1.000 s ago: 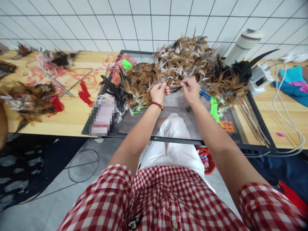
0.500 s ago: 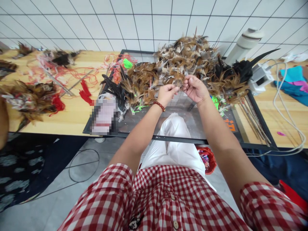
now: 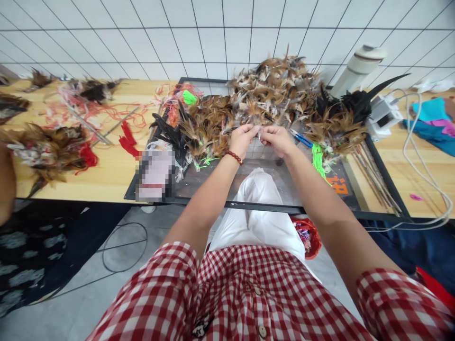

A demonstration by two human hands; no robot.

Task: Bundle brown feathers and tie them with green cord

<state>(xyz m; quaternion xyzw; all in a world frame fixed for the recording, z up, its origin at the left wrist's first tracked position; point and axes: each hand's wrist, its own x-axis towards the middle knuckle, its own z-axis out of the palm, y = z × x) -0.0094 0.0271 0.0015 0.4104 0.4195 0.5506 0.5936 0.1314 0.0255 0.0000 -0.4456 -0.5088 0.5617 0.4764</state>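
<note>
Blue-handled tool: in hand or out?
Out of hand: the blue-handled tool lies beside the right hand, which pinches at a small pale piece with the left hand.

Taking twelve as the top of my feed, I count two bare hands: one left hand (image 3: 243, 139) at one, one right hand (image 3: 279, 140) at two. One beaded bracelet (image 3: 234, 157). Two green bundles (image 3: 189, 97), at eleven and near three. One white bottle (image 3: 360, 68) at two. One red bucket (image 3: 314, 239) at four. Feathers (image 3: 277, 90) at one: too many to count.
</note>
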